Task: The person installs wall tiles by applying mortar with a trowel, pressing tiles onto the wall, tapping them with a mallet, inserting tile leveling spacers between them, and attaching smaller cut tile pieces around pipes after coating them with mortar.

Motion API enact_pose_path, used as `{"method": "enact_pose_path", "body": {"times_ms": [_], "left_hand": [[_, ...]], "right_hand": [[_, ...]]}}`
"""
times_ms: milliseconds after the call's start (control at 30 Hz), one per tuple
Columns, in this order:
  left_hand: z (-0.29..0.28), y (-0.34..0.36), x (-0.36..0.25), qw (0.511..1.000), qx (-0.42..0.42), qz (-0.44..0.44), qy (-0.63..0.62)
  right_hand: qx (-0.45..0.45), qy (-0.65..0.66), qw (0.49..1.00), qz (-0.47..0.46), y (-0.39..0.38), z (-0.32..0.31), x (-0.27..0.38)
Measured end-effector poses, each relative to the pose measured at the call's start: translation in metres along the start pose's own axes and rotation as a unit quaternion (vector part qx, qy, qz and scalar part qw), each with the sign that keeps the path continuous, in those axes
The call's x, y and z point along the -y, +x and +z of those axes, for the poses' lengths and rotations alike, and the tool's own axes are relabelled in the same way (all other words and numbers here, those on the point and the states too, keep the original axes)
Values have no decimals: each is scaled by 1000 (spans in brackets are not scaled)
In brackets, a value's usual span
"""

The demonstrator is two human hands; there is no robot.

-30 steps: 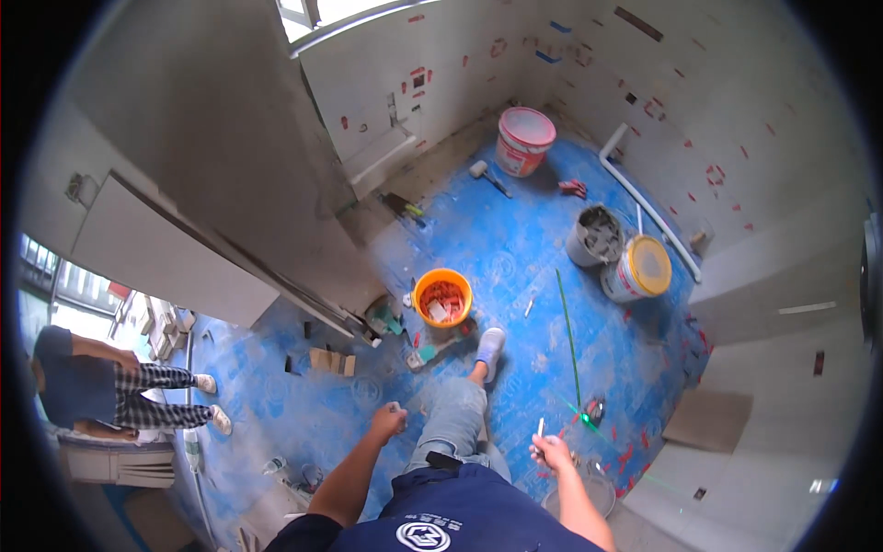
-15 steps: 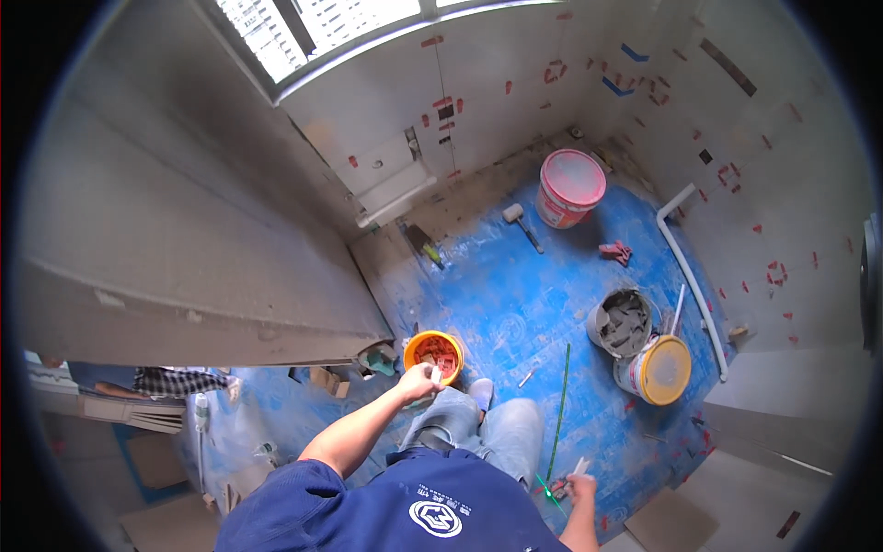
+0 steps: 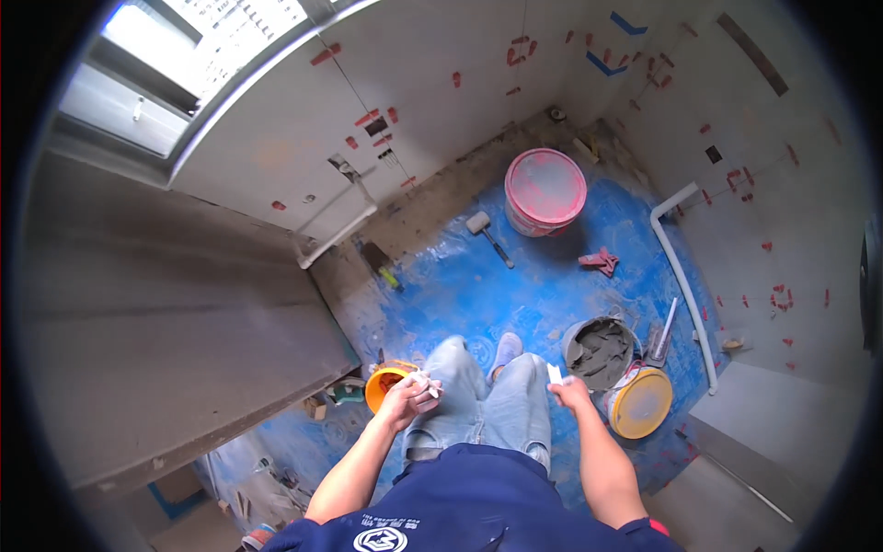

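Note:
My left hand (image 3: 407,403) is closed around a crumpled whitish bundle (image 3: 427,390), just right of a yellow-orange bucket (image 3: 371,390). What the bundle is made of is too small to tell. In front of my right thigh, my right hand (image 3: 572,393) pinches a small flat white piece (image 3: 555,373). A grey bucket (image 3: 568,345) of wet mortar (image 3: 602,353) stands just beyond the right hand. Both hands are apart from the buckets, above my knees.
A pink-lidded bucket (image 3: 545,189) stands ahead on the blue floor covering (image 3: 441,308). A mallet (image 3: 498,250) and a pink cloth-like thing (image 3: 602,262) lie near it. To the right are a yellow-lidded bucket (image 3: 641,405) and a white pipe (image 3: 682,276) along the wall.
My right hand has come up from low right to the front of my thigh. My left hand now holds the crumpled bundle, beside the bucket rather than over it. The view has turned.

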State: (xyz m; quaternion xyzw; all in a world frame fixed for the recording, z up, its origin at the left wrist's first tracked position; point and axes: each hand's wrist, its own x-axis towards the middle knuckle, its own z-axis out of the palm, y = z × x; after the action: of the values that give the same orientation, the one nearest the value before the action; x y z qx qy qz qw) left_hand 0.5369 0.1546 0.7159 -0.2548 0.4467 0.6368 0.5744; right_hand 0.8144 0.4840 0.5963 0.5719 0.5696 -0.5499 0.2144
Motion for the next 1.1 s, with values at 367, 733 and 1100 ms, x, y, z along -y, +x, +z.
{"method": "enact_pose_path", "body": {"times_ms": [367, 733, 1100], "left_hand": [[-19, 142, -64, 997, 13, 2, -75], [-45, 368, -155, 968, 83, 235, 26], [-37, 425, -125, 956, 145, 244, 68]], "right_hand": [[-234, -122, 954, -140, 279, -5, 236], [-554, -160, 775, -259, 473, 46, 326], [-574, 139, 700, -402, 440, 73, 272]]}}
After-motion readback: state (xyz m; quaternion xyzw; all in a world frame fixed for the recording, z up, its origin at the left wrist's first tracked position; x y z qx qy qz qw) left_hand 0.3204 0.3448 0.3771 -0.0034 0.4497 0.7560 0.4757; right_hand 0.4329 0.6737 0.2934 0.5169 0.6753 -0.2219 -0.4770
